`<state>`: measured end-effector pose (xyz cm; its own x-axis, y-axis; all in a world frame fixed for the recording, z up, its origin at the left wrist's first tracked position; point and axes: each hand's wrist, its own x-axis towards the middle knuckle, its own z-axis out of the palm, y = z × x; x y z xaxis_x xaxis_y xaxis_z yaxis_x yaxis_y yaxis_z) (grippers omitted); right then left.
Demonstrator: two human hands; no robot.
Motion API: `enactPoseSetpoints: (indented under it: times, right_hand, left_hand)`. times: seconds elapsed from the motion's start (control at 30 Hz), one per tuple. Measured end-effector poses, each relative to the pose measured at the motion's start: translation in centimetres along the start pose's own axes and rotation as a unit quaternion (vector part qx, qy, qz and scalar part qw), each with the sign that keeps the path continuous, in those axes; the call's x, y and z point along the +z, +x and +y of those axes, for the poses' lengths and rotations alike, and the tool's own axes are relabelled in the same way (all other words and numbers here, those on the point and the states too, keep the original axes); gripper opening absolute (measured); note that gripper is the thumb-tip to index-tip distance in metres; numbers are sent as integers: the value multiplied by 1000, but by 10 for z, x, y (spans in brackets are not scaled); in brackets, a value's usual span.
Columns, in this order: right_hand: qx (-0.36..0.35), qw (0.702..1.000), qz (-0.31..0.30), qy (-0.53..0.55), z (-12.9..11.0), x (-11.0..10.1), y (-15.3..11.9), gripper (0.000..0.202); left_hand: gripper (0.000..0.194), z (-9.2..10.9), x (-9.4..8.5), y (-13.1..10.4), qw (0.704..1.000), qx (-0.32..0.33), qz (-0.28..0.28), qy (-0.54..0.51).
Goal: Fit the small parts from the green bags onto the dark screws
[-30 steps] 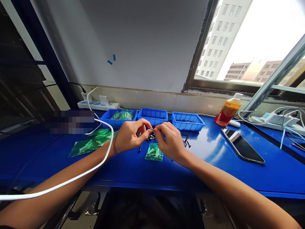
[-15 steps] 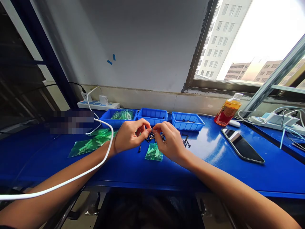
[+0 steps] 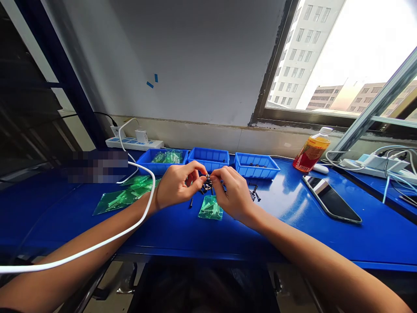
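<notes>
Thumb and forefinger of my left hand (image 3: 177, 184) are pinched together over the middle of the desk. Facing it, my right hand (image 3: 233, 191) is closed in a pinch too. Between the two sets of fingertips is a small shiny metal fastener (image 3: 208, 177), too small to make out fully. Beneath the hands lies a pile of dark screws (image 3: 206, 187), partly hidden by the fingers. More loose screws (image 3: 256, 193) lie right of my right hand, and a single screw (image 3: 191, 203) lies below my left. A small green bag (image 3: 211, 208) with pale strips rests just in front.
Three blue bins stand along the wall: the left bin (image 3: 143, 163) holds green bags, the middle bin (image 3: 208, 165), the right bin (image 3: 257, 173) with dark pieces. Green bags (image 3: 125, 195) lie left. A white cable (image 3: 143, 215) crosses my left forearm. Right: phone (image 3: 332, 200), bottle (image 3: 311, 150).
My right fingertips have shifted slightly to the right, away from the left ones, and more of the small metal fastener shows between them. The rest looks unchanged.
</notes>
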<state>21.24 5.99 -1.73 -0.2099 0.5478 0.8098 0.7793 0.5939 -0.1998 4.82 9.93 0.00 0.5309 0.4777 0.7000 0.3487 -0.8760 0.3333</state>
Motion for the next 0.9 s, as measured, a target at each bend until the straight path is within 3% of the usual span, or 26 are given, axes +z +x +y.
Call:
enactPoseSetpoints:
  times: [0.5, 0.63, 0.9]
  right_hand:
    - [-7, 1000, 7, 3, -1, -1, 0, 20]
    - [-3, 1000, 10, 21, -2, -1, 0, 10]
    - [-1, 999, 4, 33, -2, -1, -1, 8]
  left_hand:
    - [12, -1, 0, 0, 1000, 13, -8, -3]
    - [12, -2, 1, 0, 1000, 23, 3, 7]
    - [14, -1, 0, 0, 1000, 15, -5, 6]
